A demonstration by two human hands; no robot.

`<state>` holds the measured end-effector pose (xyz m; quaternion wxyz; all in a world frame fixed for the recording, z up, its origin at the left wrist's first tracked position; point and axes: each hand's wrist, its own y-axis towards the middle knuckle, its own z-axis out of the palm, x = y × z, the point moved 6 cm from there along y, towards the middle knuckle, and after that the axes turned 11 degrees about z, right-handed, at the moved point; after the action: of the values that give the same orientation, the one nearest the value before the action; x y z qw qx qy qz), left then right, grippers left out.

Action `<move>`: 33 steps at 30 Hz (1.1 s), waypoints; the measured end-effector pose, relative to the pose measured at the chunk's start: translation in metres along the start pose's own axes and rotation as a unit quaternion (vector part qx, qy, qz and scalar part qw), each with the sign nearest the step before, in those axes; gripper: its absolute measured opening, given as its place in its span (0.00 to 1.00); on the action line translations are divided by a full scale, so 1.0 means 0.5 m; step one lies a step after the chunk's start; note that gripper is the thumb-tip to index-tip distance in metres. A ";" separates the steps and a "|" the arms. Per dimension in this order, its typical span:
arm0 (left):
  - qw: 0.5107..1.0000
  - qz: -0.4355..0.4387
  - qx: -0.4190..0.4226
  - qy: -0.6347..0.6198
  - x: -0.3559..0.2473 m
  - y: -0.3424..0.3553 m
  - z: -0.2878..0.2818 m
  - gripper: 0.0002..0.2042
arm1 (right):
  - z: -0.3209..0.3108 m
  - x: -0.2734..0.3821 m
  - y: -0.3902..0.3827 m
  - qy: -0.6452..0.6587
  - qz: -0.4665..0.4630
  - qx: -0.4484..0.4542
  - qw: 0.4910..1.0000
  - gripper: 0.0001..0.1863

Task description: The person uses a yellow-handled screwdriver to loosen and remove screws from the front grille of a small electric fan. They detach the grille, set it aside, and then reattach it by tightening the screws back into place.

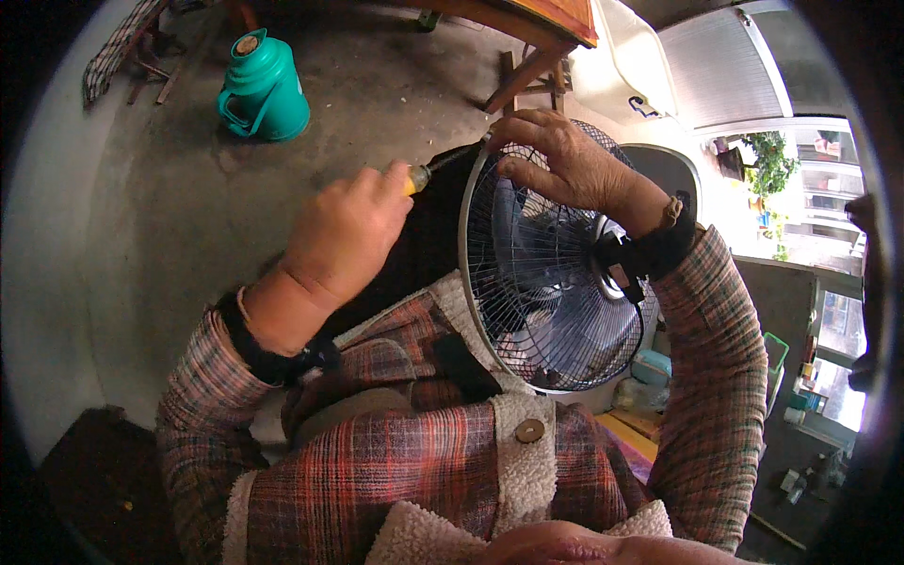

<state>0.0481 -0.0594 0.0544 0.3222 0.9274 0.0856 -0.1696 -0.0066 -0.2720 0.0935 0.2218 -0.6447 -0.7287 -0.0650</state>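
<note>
My left hand (344, 235) is closed around the yellow handle of a slim tool (414, 179), probably a screwdriver, whose metal shaft points up and right toward the fan guard's rim. My right hand (565, 169) grips the top left of that rim, fingertips at a small pale piece (487, 139) on it; what exactly they pinch is too small to tell. The fan (546, 301), with a wire guard, dark blades and a black motor housing (617, 264), rests at my lap, tilted on its side against my plaid clothing (377, 452).
A teal thermos jug (268, 94) stands on the concrete floor (169, 207) at upper left, near a wooden stool frame with cloth (132, 56). A wooden table (527, 28) is ahead, a cream panel (621, 66) beside it. Plants (767, 160), windows and cluttered shelves (810, 405) line the right.
</note>
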 end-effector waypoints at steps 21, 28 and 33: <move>0.865 -0.288 0.059 -0.407 0.003 -0.071 0.047 0.19 | -0.001 0.032 -0.004 -0.079 -0.010 -0.015 0.997 0.25; 0.903 -0.232 0.038 -0.360 0.007 -0.039 0.032 0.17 | -0.002 0.023 -0.005 -0.084 -0.018 -0.032 0.996 0.25; 0.954 0.106 0.098 0.263 -0.060 -0.004 -0.001 0.20 | 0.001 0.018 -0.006 -0.094 -0.006 -0.030 0.995 0.25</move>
<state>0.0201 -0.0593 0.0647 0.2123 0.9699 0.0518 0.1076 -0.0103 -0.2639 0.0973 0.1324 -0.6499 -0.7479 -0.0267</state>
